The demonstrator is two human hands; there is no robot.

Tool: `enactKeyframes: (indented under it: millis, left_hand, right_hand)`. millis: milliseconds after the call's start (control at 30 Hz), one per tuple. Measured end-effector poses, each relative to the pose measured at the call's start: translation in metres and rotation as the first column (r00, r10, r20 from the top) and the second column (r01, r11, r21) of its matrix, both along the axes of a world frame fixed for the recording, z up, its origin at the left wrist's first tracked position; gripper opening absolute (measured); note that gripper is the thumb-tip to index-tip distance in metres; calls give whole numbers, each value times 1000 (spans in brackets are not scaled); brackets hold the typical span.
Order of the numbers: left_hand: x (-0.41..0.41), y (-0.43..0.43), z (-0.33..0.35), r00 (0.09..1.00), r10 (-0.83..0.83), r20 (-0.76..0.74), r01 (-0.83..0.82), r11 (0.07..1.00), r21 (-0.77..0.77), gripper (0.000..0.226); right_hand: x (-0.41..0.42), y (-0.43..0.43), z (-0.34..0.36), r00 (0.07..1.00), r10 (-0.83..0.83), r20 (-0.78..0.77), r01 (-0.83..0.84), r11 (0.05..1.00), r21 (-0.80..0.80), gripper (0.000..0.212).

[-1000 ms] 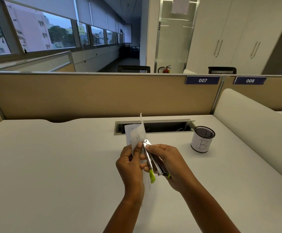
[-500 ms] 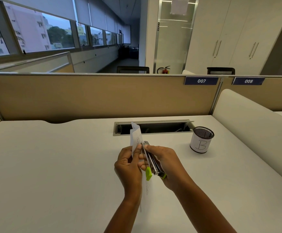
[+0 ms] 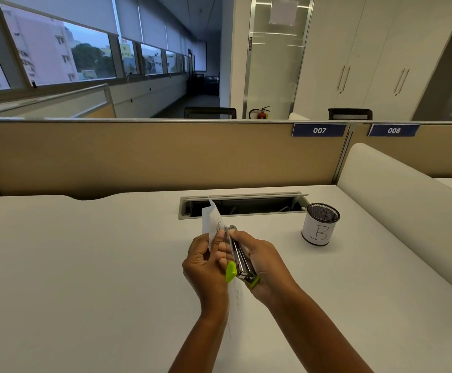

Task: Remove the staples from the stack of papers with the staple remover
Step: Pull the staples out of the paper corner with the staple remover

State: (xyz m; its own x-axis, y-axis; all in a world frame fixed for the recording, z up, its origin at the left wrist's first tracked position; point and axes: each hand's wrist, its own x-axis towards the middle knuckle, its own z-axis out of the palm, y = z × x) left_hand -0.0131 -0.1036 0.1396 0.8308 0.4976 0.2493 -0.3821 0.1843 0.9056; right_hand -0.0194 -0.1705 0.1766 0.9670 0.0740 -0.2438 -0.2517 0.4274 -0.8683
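Blue plate (image 3: 319,130) on the partition reads "007", its neighbour (image 3: 393,130) "008"; the mesh cup's label (image 3: 316,232) shows "B".

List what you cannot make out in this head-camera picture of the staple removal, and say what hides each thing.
1. The staple: too small, and hidden where the staple remover meets the papers.
2. Print on the papers: too small and blurred.
3. The left hand's grip: its fingertips lie behind the sheets.
4. Inside the mesh cup: too dark to see.
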Motion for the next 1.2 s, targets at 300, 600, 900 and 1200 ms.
enactKeyframes:
  millis: [300,600,900,1200]
  left_hand:
    - [-2,-2,1,999,50,11,-51,999,5,16]
    - [0,4,0,980,-132,-150,103,977,-188,10]
    - [13,8,15,936,-147,-319,128,988,-81,8]
    - [18,10,26,932,-222,-287,158,961,-228,2]
  right_hand:
    - [-3,5,-2,994,5,-110,11,988,152,21]
    - [-2,-2,-3,997,69,19,-68,997,-46,19]
    - [-1,-4,-6,988,45,145,18,912,-410,23]
    - [2,-12,-26,879,251,404,311,339,-888,57]
